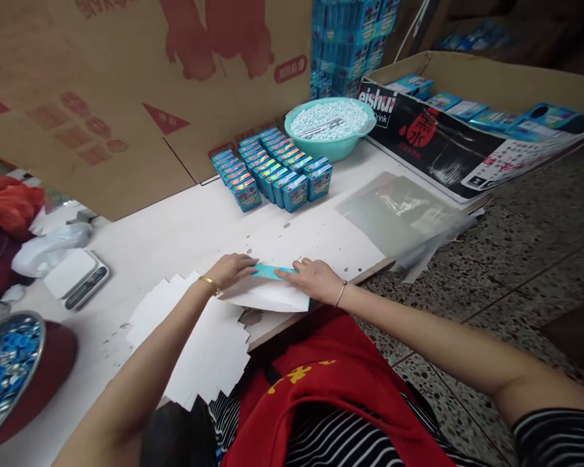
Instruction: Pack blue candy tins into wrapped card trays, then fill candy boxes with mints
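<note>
So that the folded card (271, 299) stays bent, it seems, the left hand (231, 270) and right hand (316, 280) grip its blue edge at the front of the surface (316, 237), near flat cards (209, 353).

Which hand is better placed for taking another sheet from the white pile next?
Probably the left hand: the white pile lies beside it, while the right hand is farther away. Both hands hold the part-blue card.
</note>
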Action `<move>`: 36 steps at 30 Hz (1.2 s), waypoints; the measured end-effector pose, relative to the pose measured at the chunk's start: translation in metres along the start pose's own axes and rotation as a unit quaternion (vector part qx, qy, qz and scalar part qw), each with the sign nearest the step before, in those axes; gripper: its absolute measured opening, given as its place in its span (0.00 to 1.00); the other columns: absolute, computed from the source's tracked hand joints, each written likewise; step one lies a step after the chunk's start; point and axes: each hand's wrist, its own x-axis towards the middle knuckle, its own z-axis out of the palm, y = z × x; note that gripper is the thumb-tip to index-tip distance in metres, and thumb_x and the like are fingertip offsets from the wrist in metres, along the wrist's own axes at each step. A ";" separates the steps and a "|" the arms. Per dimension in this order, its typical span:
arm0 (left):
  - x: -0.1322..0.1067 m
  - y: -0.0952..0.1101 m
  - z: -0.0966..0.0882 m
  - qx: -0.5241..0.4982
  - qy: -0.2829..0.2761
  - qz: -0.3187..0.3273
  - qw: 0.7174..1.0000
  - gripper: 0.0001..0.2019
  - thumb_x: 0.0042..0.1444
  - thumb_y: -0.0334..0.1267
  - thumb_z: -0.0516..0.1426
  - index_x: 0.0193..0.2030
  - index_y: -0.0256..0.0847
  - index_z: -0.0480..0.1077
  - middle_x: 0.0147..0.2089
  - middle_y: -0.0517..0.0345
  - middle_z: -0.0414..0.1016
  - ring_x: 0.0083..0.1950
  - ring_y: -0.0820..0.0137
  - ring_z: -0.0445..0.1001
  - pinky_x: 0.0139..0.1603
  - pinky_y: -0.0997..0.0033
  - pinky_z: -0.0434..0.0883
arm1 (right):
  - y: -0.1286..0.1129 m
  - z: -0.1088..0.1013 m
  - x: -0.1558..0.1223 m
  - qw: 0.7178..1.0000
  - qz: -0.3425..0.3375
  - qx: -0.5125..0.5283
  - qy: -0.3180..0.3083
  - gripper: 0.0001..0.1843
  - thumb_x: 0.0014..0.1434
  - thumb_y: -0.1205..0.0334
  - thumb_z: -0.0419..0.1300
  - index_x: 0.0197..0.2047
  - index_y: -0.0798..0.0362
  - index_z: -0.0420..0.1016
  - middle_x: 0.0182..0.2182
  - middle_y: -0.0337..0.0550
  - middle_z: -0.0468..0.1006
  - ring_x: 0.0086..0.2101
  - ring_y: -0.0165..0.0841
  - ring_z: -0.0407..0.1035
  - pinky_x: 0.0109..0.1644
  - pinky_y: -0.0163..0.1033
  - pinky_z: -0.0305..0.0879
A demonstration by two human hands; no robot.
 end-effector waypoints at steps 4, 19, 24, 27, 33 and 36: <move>0.003 -0.003 0.009 0.058 -0.017 0.041 0.997 0.22 0.61 0.49 0.50 0.58 0.43 0.64 0.56 0.47 0.68 0.55 0.61 0.66 0.55 0.61 0.64 | -0.004 -0.001 0.000 0.999 -0.001 0.036 0.013 0.28 0.66 0.44 0.44 0.66 0.43 0.53 0.47 0.51 0.69 0.44 0.41 0.64 0.39 0.38 0.60; 0.016 0.020 0.005 0.174 -0.095 0.021 0.980 0.09 0.61 0.33 0.47 0.43 0.38 0.65 0.41 0.48 0.73 0.39 0.64 0.72 0.37 0.67 0.65 | 0.011 -0.019 0.034 0.997 0.022 0.017 -0.075 0.13 0.62 0.61 0.52 0.48 0.55 0.69 0.46 0.50 0.75 0.43 0.39 0.71 0.42 0.40 0.63; 0.020 0.025 0.004 0.179 -0.114 0.006 0.977 0.09 0.58 0.32 0.48 0.43 0.37 0.66 0.41 0.47 0.74 0.38 0.63 0.74 0.37 0.66 0.66 | 0.013 -0.024 0.038 0.993 -0.011 -0.003 -0.114 0.14 0.60 0.64 0.52 0.48 0.57 0.69 0.45 0.52 0.75 0.43 0.40 0.71 0.40 0.40 0.63; 0.025 0.028 0.007 0.178 -0.116 -0.008 0.977 0.09 0.58 0.30 0.48 0.42 0.37 0.66 0.41 0.46 0.74 0.38 0.64 0.74 0.37 0.66 0.67 | 0.014 -0.021 0.041 0.994 -0.019 -0.029 -0.105 0.14 0.59 0.68 0.51 0.48 0.58 0.69 0.43 0.53 0.76 0.42 0.40 0.72 0.39 0.40 0.64; 0.026 0.024 0.019 0.177 -0.111 -0.011 0.978 0.11 0.59 0.27 0.45 0.43 0.37 0.66 0.40 0.47 0.72 0.37 0.65 0.73 0.36 0.66 0.68 | 0.015 -0.003 0.049 0.993 -0.020 -0.076 -0.084 0.15 0.63 0.72 0.44 0.49 0.56 0.67 0.41 0.54 0.75 0.40 0.40 0.72 0.36 0.40 0.65; 0.021 0.023 0.029 0.188 -0.089 -0.025 0.978 0.14 0.60 0.25 0.43 0.45 0.38 0.65 0.41 0.46 0.71 0.38 0.65 0.72 0.36 0.66 0.68 | 0.013 -0.001 0.051 0.994 -0.015 -0.079 -0.079 0.15 0.64 0.71 0.44 0.50 0.56 0.66 0.41 0.55 0.75 0.41 0.41 0.71 0.36 0.41 0.65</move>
